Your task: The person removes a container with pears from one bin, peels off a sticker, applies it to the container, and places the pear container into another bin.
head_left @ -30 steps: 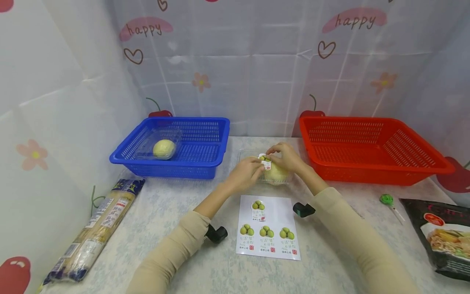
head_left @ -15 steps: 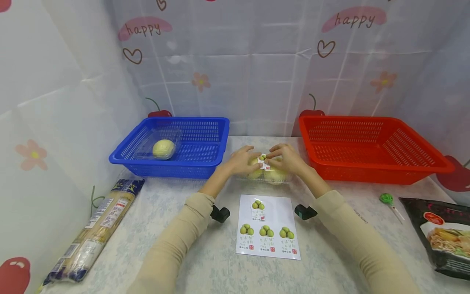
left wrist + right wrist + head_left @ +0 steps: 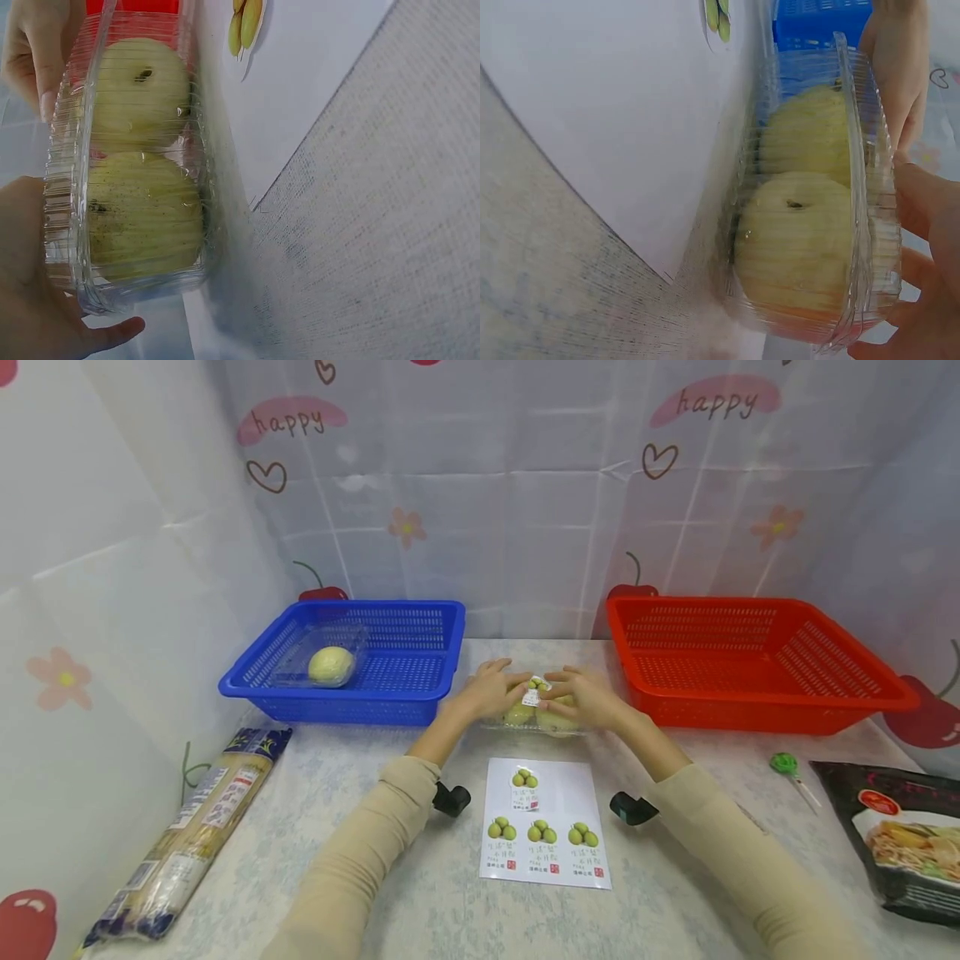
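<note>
Left hand (image 3: 489, 691) partly hides clear box (image 3: 534, 723); sticker (image 3: 535, 691) print unreadable.

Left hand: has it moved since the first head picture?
Yes. In the head view, the left hand has moved farther back, away from the sheet.

Left hand (image 3: 491, 691) and right hand (image 3: 588, 695) flank a label (image 3: 535, 693); a sheet (image 3: 566, 789) lies nearer.
</note>
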Motion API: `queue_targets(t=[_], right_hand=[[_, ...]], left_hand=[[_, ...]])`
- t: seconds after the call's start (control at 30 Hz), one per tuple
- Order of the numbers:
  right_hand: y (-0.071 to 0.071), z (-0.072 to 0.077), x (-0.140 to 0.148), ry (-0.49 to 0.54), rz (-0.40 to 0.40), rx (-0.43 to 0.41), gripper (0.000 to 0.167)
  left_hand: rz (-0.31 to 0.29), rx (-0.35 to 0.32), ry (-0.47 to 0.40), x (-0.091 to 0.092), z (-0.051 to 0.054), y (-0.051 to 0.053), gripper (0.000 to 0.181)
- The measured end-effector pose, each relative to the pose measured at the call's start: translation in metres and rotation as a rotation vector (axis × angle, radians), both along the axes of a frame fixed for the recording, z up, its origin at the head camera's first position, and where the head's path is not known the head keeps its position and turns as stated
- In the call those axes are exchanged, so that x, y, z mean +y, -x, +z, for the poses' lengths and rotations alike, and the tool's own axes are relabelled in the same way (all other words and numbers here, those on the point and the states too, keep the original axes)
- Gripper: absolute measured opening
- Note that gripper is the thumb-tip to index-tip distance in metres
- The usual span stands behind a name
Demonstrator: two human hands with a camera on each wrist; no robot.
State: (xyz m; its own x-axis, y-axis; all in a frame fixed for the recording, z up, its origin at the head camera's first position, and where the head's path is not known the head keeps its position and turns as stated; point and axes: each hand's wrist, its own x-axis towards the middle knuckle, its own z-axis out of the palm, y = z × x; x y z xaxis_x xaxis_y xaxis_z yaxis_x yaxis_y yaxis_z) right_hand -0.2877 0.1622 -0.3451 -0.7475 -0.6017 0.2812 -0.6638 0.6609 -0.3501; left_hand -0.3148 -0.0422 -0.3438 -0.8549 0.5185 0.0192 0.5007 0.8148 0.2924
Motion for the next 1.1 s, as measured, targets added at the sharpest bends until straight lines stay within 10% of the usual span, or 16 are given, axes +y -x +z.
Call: queue_targets(t=[0.8, 1.1], right_hand=[[-0.015, 0.002, -0.02, -0.057, -0.023, -0.076, 0.04], [-0.035, -0.003, -0.019, -0.04, -0.022, 0.06, 0.034]], left_hand=[[0.108, 0.076, -0.049, 0.005, -0.013, 0.004, 0.041], [0.096, 0.064, -0.058, 0.003, -0.011, 0.003, 0.049]])
